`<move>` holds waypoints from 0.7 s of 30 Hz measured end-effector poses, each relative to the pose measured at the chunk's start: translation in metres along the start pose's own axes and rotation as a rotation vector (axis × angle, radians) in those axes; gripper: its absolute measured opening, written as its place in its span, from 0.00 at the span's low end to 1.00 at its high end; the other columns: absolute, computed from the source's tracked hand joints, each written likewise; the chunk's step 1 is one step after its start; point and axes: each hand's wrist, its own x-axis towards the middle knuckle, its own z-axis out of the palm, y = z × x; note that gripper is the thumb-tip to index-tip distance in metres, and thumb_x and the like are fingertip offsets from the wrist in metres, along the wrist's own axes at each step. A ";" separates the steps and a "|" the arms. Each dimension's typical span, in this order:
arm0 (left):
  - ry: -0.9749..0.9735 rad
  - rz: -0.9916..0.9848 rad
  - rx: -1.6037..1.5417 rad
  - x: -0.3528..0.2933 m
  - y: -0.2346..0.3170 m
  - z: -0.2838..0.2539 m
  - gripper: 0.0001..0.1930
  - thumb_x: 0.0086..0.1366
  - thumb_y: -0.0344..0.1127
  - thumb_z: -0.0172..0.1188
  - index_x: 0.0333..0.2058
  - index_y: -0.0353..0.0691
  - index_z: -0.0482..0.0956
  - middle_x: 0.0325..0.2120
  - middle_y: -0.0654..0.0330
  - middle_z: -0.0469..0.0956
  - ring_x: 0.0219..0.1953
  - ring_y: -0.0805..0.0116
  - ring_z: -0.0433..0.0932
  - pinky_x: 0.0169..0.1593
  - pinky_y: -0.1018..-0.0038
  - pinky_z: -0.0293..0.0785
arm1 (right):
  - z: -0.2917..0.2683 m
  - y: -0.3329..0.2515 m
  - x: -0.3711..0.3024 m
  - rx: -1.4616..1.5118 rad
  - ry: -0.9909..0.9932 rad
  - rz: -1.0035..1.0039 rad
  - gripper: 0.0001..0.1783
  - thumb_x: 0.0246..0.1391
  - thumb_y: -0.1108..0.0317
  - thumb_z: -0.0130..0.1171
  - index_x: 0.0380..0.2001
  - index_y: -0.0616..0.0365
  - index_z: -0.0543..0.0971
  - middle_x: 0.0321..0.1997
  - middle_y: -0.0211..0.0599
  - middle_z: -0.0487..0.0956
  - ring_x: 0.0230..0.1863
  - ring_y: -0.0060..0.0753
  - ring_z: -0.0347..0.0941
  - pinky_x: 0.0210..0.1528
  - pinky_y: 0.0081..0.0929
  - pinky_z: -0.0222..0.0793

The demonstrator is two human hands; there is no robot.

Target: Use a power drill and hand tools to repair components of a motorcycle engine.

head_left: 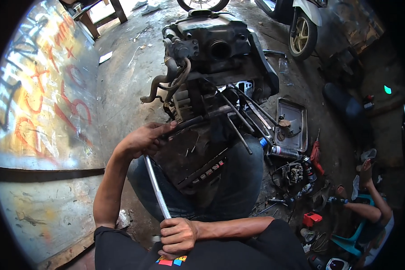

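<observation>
My right hand (177, 236), close to my chest, is wrapped round the knurled grip of a long chrome ratchet-style bar (155, 182). The bar slants up and away to my left hand (146, 139). There my fingers are closed round the near end of a dark rod (191, 123), which runs right toward the lower part of a greasy engine (218, 33). My left palm hides where bar and rod meet. Thin dark metal legs or rods (240, 110) stick out from the engine's near side. A bent hose (155, 85) hangs at its left.
Between my knees lies a dark case with a row of sockets (209, 173). To the right are a metal tray (304, 130), a spray can (284, 152), a red drill (317, 155) and scattered parts. A person sits on a teal chair (346, 243). A painted panel (49, 99) stands left.
</observation>
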 end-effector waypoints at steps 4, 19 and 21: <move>-0.144 -0.112 -0.067 0.001 0.010 -0.002 0.22 0.69 0.55 0.56 0.32 0.40 0.72 0.15 0.78 0.57 0.12 0.90 0.50 0.13 0.87 0.41 | -0.003 -0.011 0.024 0.027 0.022 0.053 0.14 0.48 0.71 0.65 0.17 0.59 0.71 0.22 0.36 0.70 0.24 0.33 0.69 0.33 0.33 0.67; -0.316 -0.304 -0.118 0.016 0.022 -0.010 0.23 0.69 0.59 0.54 0.27 0.46 0.69 0.13 0.77 0.54 0.11 0.90 0.47 0.11 0.90 0.41 | -0.006 0.012 0.155 -0.040 0.042 0.341 0.09 0.55 0.67 0.60 0.30 0.61 0.73 0.24 0.38 0.67 0.28 0.41 0.66 0.33 0.32 0.60; -0.289 -0.283 -0.056 0.015 0.026 0.001 0.23 0.70 0.59 0.52 0.26 0.46 0.67 0.13 0.77 0.54 0.11 0.89 0.47 0.12 0.89 0.41 | -0.017 0.004 0.124 -0.048 -0.073 0.211 0.10 0.54 0.66 0.61 0.27 0.61 0.73 0.24 0.39 0.69 0.29 0.42 0.68 0.35 0.37 0.63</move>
